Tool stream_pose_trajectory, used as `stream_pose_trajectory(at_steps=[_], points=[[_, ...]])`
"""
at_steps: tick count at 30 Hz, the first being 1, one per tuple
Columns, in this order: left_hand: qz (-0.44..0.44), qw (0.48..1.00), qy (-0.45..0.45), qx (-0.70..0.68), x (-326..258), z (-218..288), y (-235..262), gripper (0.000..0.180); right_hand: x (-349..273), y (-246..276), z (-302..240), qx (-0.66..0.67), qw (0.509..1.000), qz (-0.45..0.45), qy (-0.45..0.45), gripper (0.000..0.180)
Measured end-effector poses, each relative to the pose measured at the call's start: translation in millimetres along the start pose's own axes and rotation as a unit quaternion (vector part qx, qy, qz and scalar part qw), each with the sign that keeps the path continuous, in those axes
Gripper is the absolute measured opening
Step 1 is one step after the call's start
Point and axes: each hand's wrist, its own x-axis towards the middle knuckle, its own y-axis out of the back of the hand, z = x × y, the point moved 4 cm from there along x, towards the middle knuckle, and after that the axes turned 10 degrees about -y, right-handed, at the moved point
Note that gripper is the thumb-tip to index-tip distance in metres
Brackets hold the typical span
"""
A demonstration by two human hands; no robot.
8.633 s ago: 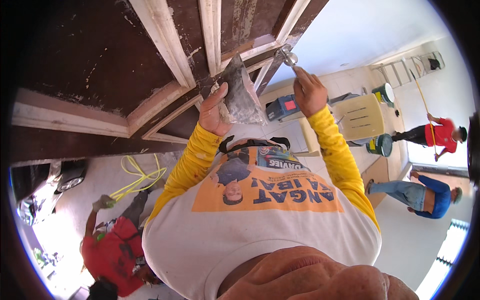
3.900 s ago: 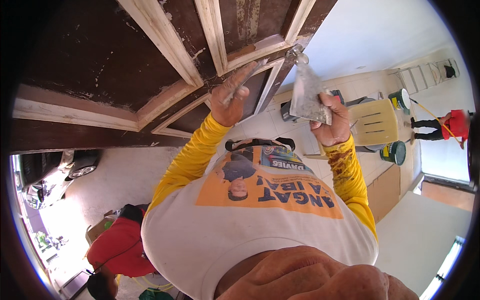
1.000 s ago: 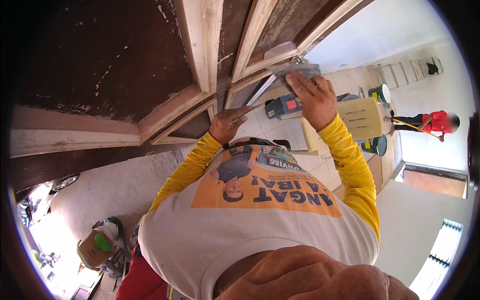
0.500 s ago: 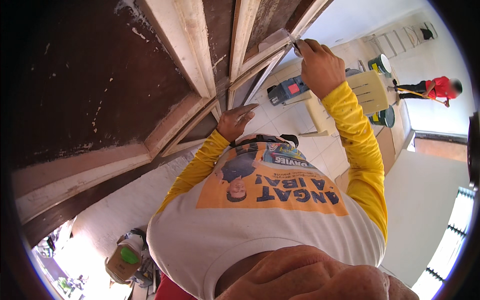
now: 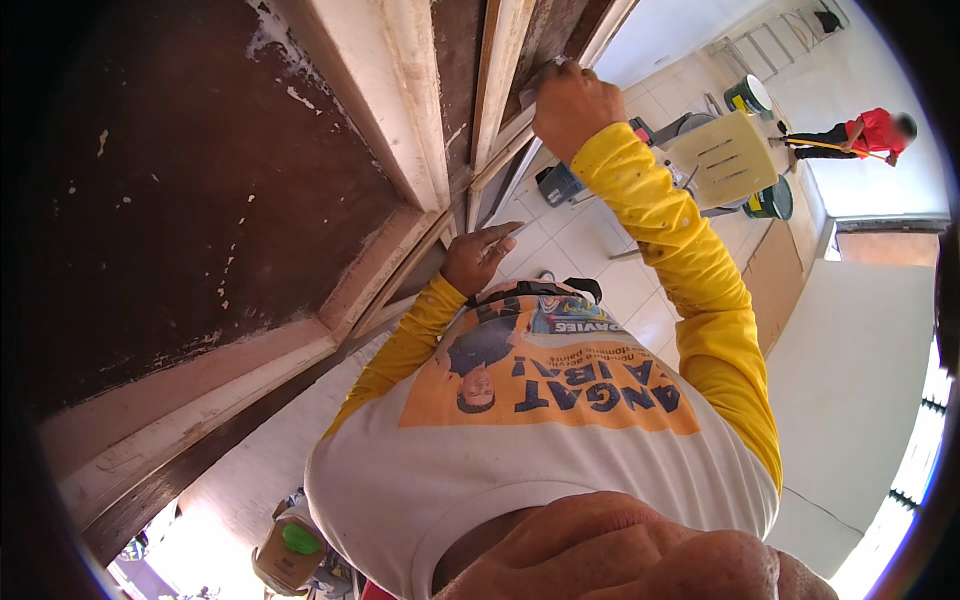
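My right hand (image 5: 577, 108) is raised to a brown wooden frame with pale, patchy moulding (image 5: 503, 85). Its fingers are closed around a small thin tool pressed near the frame's edge; the hand hides most of it. Lower and to the left, my left hand (image 5: 478, 258) is beside the frame's lower moulding. Its fingers are partly bent, the index finger stretched forward. Something thin and pale shows along them, too slight to name. A large dark brown panel (image 5: 200, 200), with chipped and pale spots, fills the left.
A cream plastic chair (image 5: 725, 165) stands right of my arm on the tiled floor (image 5: 590, 240), near dark green buckets (image 5: 768, 200). Beyond, a person in red (image 5: 875, 135) holds a long yellow pole. A ladder (image 5: 775, 45) lies behind. A cardboard box (image 5: 290, 555) sits lower left.
My right hand has moved left along the frame, over its inner moulding. The left hand has shifted slightly down, its fingers more bent. The whole view has tilted a little.
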Motion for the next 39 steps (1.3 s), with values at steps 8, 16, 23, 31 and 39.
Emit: stream_pose_trajectory(at_steps=[8, 16, 23, 31, 39], points=[[-0.009, 1.0, 0.003, -0.019, -0.5, -0.6, 1.8, 0.037, -34.1, 5.4, -26.1, 0.039, 0.998, 0.035, 0.028, 0.021], [-0.016, 1.0, 0.005, -0.019, 9.4, 8.4, -7.6, 0.039, -62.1, 23.8, -27.7, 0.099, 0.99, 0.015, 0.095, 0.022], [0.037, 0.998, 0.029, -0.036, 26.7, 24.7, -3.7, 0.041, -95.7, 69.6, 66.8, 0.288, 0.933, 0.079, 0.199, 0.056], [0.183, 0.64, 0.228, -0.711, 77.2, 64.4, -35.5, 0.04, -123.8, 12.0, 116.2, 0.267, 0.918, 0.105, 0.274, 0.072], [0.305, 0.873, -0.033, -0.378, 86.8, 96.5, -21.1, 0.037, -111.5, -13.5, 212.1, 0.737, 0.659, -0.127, -0.082, 0.03]])
